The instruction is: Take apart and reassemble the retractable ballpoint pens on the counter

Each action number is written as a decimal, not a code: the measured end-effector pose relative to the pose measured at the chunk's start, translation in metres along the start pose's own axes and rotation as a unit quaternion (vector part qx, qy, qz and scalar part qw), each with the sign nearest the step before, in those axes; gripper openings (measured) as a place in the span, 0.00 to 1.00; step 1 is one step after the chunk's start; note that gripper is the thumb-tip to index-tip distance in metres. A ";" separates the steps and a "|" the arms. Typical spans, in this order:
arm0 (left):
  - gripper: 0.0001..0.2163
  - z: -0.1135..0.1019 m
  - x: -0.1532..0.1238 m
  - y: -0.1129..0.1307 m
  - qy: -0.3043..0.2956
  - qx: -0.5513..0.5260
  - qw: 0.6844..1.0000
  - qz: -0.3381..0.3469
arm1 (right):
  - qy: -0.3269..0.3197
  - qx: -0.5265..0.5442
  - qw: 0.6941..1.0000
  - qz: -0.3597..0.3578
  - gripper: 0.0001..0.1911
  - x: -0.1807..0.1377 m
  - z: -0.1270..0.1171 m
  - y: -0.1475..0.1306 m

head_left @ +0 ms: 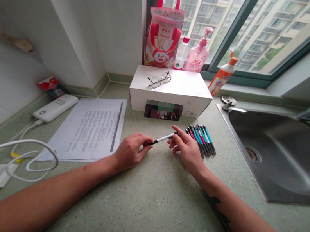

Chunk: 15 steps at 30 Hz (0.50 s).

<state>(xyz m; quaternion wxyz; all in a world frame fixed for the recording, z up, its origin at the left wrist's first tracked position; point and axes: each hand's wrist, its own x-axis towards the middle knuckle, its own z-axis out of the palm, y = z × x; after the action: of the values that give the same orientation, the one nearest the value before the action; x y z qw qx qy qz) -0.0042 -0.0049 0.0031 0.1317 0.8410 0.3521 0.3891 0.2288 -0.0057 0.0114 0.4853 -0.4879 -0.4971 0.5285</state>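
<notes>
A white pen with black ends is held level above the counter between my two hands. The fingers of my left hand pinch its dark left end. At its other end, the thumb and fingers of my right hand close on the black tip, with the index finger stretched out. Just beyond my right hand, several pens in teal, pink and black lie side by side in a row, partly covered by that hand.
Behind the pens stands a white box with eyeglasses on top. Printed sheets, a white power bank and a looped cable lie to the left. A steel sink is at the right; bottles, including an orange one, stand by the window.
</notes>
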 end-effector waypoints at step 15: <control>0.04 0.001 -0.002 -0.002 0.020 -0.005 1.000 -0.012 | -0.046 -0.028 0.998 -0.033 0.37 -0.004 0.005 -0.002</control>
<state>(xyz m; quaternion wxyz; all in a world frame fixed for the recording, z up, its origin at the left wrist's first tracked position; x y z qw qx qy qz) -0.0053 -0.0045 0.0005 0.1335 0.8280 0.3625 0.4065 0.2243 -0.0104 0.0136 0.4654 -0.4596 -0.5491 0.5202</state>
